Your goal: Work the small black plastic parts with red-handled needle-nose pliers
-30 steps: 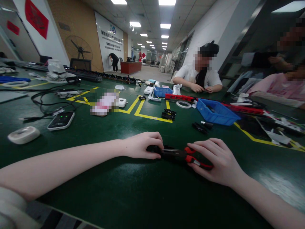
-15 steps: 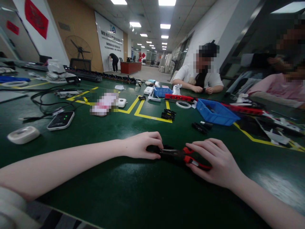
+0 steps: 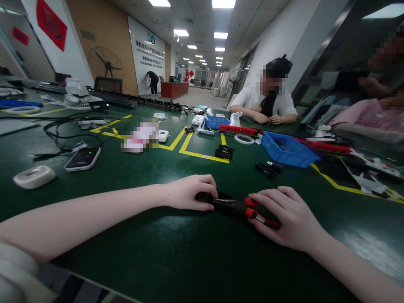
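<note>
on the table a blue bin holds dark bits, right grip pliers, left grip a black part.

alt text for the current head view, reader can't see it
A bare right hand holds red-and-black pliers, their tips at a small black part pinched in the left hand, over a green table. Farther back lie more black parts and a blue plastic bin; a person in a white top sits across.
</note>
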### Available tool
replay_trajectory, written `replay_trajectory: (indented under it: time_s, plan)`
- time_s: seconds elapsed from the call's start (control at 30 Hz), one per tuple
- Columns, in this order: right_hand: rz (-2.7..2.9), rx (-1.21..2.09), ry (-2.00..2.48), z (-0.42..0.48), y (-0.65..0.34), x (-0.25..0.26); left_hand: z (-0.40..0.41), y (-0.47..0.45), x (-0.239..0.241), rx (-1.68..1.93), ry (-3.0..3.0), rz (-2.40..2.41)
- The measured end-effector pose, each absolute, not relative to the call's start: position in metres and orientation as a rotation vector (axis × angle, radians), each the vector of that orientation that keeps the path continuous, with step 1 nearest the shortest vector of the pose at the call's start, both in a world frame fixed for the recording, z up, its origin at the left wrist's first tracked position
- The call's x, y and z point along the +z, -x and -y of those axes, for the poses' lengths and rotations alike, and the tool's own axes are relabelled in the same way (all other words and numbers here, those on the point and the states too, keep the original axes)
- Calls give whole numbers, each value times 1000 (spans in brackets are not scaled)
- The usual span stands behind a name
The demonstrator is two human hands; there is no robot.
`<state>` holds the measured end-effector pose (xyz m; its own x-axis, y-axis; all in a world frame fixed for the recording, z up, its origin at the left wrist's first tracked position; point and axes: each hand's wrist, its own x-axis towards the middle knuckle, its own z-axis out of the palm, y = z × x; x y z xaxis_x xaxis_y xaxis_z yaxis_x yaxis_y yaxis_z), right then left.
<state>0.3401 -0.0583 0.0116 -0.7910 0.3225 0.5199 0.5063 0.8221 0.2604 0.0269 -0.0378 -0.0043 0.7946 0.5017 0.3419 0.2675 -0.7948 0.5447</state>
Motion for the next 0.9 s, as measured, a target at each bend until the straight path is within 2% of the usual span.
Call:
replay_trajectory:
  time_s: [0.9]
  plan:
    - [2589,-499,586,55,-340,18,36,-26,-3,655,-2473,-561]
